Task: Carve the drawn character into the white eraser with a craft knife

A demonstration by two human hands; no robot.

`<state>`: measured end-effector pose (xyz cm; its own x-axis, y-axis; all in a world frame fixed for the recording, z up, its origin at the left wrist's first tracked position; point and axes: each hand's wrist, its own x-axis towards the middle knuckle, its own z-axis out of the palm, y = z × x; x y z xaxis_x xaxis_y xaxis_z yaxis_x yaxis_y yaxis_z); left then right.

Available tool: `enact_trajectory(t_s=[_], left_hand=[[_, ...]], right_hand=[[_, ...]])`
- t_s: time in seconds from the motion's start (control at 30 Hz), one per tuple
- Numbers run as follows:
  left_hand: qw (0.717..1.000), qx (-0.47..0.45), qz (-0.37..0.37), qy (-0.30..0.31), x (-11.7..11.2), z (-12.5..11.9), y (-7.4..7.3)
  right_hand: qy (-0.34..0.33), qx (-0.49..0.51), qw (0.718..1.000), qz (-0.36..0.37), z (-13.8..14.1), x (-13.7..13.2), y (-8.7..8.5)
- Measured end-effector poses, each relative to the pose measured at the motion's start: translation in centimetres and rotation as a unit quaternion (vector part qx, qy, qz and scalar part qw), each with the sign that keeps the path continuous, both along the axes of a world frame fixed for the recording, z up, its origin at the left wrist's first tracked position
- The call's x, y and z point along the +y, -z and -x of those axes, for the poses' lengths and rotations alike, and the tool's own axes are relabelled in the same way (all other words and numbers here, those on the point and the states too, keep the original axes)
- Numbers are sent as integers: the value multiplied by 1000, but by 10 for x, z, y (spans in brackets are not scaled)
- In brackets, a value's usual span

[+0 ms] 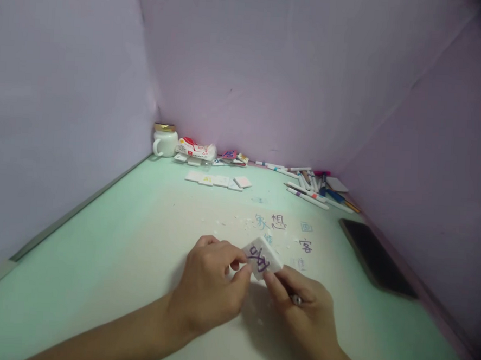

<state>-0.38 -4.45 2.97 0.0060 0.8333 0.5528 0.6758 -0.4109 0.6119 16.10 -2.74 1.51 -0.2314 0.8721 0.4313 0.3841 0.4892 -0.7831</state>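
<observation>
Between my hands, raised above the table, is a small white square foam-like piece [274, 254] bearing purple hand-drawn strokes. My left hand [214, 279] is closed in a pinch at its left edge. With thumb and fingers my right hand [309, 309] grips its lower right corner. A thin tool with a small metallic end [296, 299] is also tucked in the right hand; most of it is hidden, so I cannot tell its kind. Beyond the hands, coloured characters [278, 222] are written on the pale tabletop [129, 260], with small white crumbs about them.
A row of white pieces [219, 182] lies farther back. Behind it are a white mug with a gold lid [165, 142], a red-and-white packet [196, 149] and colourful cards [229, 155]. Several markers [307, 198] are heaped back right, near a dark tablet-like slab [374, 256]. Pale walls [272, 68] enclose the table.
</observation>
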Motion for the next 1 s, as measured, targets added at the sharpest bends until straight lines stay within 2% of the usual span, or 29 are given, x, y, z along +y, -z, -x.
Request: enact_trajectory(t_s=[0.23, 0.53, 0.87, 1.0], left_hand=[[999, 35, -24, 3, 0, 1, 2], [996, 69, -62, -16, 0, 0, 2], [982, 153, -100, -35, -2, 0, -1], [987, 119, -108, -26, -1, 2, -2]], right_hand=[[-67, -23, 990, -119, 0, -1, -6], [-84, -18, 989, -123, 1, -2, -7], [-53, 2, 998, -31, 1, -7, 3], [10, 7, 997, 72, 3, -7, -1]])
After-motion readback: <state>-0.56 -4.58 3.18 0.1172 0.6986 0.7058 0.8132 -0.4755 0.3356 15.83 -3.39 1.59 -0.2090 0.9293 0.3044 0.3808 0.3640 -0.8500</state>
